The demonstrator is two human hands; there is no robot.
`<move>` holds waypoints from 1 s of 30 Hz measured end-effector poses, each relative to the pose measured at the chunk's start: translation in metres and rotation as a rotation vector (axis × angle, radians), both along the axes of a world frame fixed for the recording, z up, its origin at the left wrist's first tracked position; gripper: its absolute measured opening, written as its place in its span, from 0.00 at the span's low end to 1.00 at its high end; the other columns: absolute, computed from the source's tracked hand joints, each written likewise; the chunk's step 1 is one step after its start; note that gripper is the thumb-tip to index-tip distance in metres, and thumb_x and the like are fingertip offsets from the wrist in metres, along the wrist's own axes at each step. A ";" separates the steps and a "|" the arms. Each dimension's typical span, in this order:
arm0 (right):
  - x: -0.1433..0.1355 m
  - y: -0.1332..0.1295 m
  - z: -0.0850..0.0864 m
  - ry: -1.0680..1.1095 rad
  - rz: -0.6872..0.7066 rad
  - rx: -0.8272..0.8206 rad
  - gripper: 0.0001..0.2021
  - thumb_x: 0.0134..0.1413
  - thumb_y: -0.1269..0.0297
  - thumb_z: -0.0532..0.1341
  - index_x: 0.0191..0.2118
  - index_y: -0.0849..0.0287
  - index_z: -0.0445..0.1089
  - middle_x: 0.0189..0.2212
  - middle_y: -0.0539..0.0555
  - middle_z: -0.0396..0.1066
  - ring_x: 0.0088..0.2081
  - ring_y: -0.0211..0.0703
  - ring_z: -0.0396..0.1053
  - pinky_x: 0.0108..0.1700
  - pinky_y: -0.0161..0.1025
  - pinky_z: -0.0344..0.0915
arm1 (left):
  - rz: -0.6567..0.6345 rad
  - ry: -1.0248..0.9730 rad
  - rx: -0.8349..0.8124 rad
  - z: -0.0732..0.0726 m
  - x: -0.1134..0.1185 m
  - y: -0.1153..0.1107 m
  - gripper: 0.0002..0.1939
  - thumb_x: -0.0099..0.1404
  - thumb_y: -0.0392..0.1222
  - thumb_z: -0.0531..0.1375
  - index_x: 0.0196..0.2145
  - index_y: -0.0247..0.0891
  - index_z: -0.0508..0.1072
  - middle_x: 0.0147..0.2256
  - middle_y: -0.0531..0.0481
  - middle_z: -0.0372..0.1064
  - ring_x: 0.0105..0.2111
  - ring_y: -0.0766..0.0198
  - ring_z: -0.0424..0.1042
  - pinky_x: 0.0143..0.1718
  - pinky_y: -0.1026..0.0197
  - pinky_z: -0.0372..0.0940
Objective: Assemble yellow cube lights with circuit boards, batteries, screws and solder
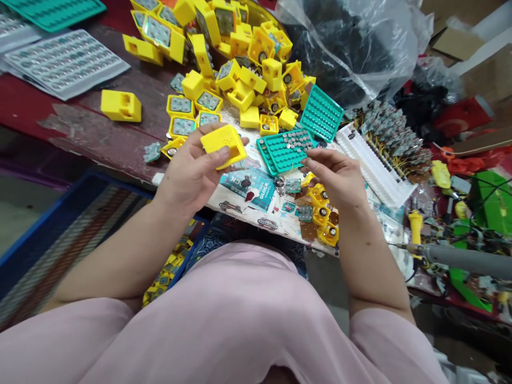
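A yellow plastic casing (224, 145) is in my left hand (194, 173), its face with small holes turned up and my thumb on its lower edge. My right hand (335, 173) is over the right side of a green tray (282, 160) that carries small silver round pieces (298, 140). Its thumb and fingertips are pressed together; whatever is between them is too small to make out. Just below the tray lie a small circuit board (293, 185) and several open yellow casings (320, 215) with round parts inside.
Yellow casings (241, 95) pile up at the back. A second green tray (322, 113) and a white rack (376, 165) of wired boards stand right. A soldering iron (460, 258) points in from the right edge. A blue crate (86, 213) is at left.
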State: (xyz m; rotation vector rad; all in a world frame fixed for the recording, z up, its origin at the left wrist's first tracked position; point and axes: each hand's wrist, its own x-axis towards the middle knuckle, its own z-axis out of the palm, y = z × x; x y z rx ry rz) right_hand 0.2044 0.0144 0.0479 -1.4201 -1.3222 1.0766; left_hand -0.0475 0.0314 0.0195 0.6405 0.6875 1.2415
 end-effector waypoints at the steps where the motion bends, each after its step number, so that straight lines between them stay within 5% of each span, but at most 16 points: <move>1: -0.002 -0.003 -0.001 0.011 -0.003 0.004 0.17 0.43 0.51 0.73 0.36 0.55 0.75 0.29 0.49 0.77 0.31 0.38 0.77 0.21 0.29 0.70 | 0.021 0.021 -0.020 0.001 0.000 0.000 0.20 0.53 0.34 0.70 0.42 0.42 0.70 0.40 0.53 0.76 0.45 0.62 0.76 0.40 0.66 0.70; 7: -0.009 -0.018 -0.006 0.051 0.034 -0.029 0.22 0.41 0.54 0.74 0.43 0.53 0.73 0.29 0.47 0.78 0.30 0.39 0.78 0.25 0.32 0.74 | 0.037 0.048 -0.131 -0.007 -0.005 -0.005 0.15 0.57 0.35 0.67 0.42 0.45 0.72 0.40 0.55 0.75 0.44 0.62 0.76 0.38 0.66 0.72; 15: -0.028 -0.036 -0.016 -0.091 0.097 -0.005 0.09 0.45 0.59 0.72 0.32 0.56 0.77 0.28 0.49 0.78 0.25 0.34 0.73 0.24 0.32 0.71 | 0.010 0.091 -0.168 -0.025 0.002 -0.034 0.18 0.53 0.38 0.71 0.41 0.39 0.72 0.34 0.55 0.76 0.36 0.65 0.77 0.36 0.67 0.71; 19: -0.047 -0.043 -0.020 -0.236 0.123 0.178 0.04 0.54 0.63 0.67 0.35 0.54 0.78 0.31 0.49 0.80 0.27 0.35 0.74 0.29 0.34 0.73 | -0.092 0.077 -0.173 -0.025 0.012 -0.040 0.25 0.47 0.41 0.75 0.39 0.40 0.68 0.29 0.58 0.74 0.30 0.64 0.77 0.32 0.64 0.72; 25: -0.059 -0.048 -0.018 -0.733 0.162 0.587 0.07 0.62 0.68 0.60 0.38 0.54 0.77 0.35 0.52 0.80 0.38 0.38 0.77 0.41 0.36 0.73 | -0.113 0.093 -0.176 -0.026 0.018 -0.042 0.25 0.45 0.42 0.75 0.37 0.41 0.67 0.21 0.63 0.67 0.25 0.67 0.74 0.30 0.67 0.69; 30: -0.065 -0.050 -0.022 -1.050 0.174 0.747 0.07 0.62 0.69 0.60 0.39 0.56 0.76 0.35 0.54 0.78 0.37 0.40 0.74 0.37 0.36 0.69 | -0.121 0.072 -0.169 -0.030 0.017 -0.050 0.24 0.47 0.43 0.75 0.36 0.40 0.67 0.19 0.63 0.67 0.23 0.71 0.72 0.29 0.69 0.66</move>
